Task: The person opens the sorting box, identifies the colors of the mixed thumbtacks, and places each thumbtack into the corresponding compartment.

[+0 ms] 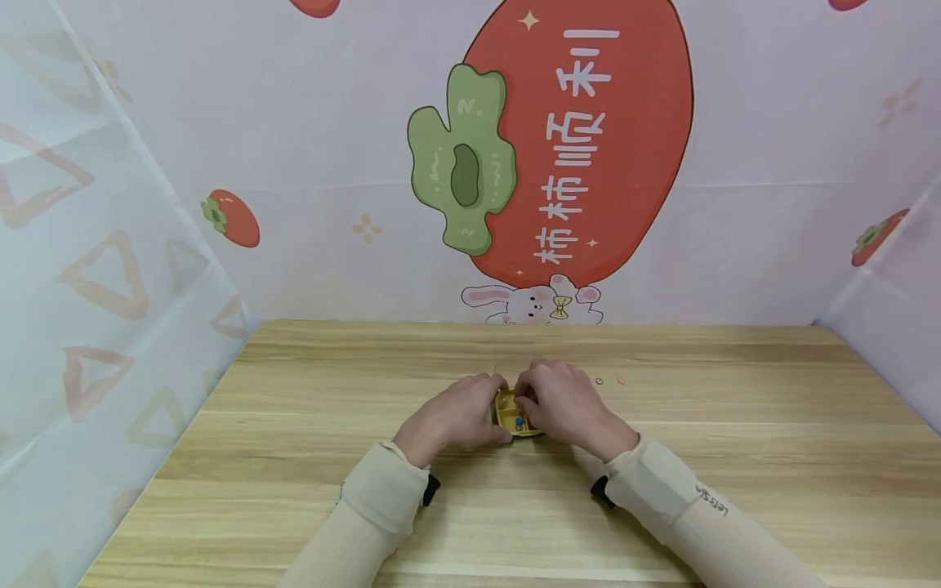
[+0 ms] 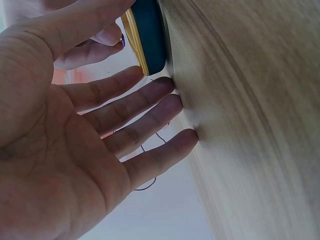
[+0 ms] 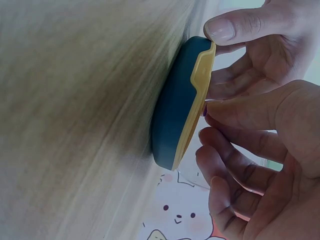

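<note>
A small case with a dark teal shell and a yellow tray split into compartments lies on the wooden table. My left hand holds it between thumb and index finger at opposite ends, and the other fingertips touch the table beside it. A small blue piece sits in the near compartment. Over the tray, my right hand pinches a tiny purple piece between thumb and index finger, with its remaining fingers curled loosely. That hand hides the right part of the tray in the head view.
Beyond my right hand, a small dark ring and a small orange piece lie on the table. Printed cloth walls stand at the back and sides.
</note>
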`<state>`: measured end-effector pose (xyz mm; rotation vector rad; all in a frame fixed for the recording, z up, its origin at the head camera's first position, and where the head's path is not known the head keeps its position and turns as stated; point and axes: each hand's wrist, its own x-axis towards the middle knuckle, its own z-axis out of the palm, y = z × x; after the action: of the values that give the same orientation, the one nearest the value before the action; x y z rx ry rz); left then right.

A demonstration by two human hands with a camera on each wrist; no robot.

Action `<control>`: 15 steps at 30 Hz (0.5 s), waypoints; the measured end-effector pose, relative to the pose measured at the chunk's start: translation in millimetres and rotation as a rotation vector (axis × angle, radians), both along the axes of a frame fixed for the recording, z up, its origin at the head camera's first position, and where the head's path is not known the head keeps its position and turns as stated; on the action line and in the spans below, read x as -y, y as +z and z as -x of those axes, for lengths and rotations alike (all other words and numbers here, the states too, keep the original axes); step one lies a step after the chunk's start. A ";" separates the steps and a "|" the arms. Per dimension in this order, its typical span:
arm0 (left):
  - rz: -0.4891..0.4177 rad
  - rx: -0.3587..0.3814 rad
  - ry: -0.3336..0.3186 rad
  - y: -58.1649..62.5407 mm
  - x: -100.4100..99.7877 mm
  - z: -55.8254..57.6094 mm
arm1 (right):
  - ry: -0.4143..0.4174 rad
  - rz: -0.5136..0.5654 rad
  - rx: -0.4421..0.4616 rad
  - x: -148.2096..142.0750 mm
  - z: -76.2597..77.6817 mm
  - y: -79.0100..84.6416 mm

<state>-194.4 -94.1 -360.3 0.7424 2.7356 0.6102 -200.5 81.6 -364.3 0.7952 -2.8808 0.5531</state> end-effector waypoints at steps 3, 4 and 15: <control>-0.001 0.001 0.001 -0.2 0.1 0.1 | -0.002 -0.001 0.003 -0.1 0.2 -0.3; -0.001 0.001 0.001 -0.3 0.1 0.1 | -0.002 -0.002 0.003 -0.2 0.3 -0.7; 0.012 -0.015 -0.010 -0.8 -0.1 0.6 | -0.008 -0.011 0.003 -0.2 0.3 -2.3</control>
<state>-195.0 -94.0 -361.1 0.7607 2.7445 0.5886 -200.8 81.8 -366.7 0.7845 -2.8906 0.5388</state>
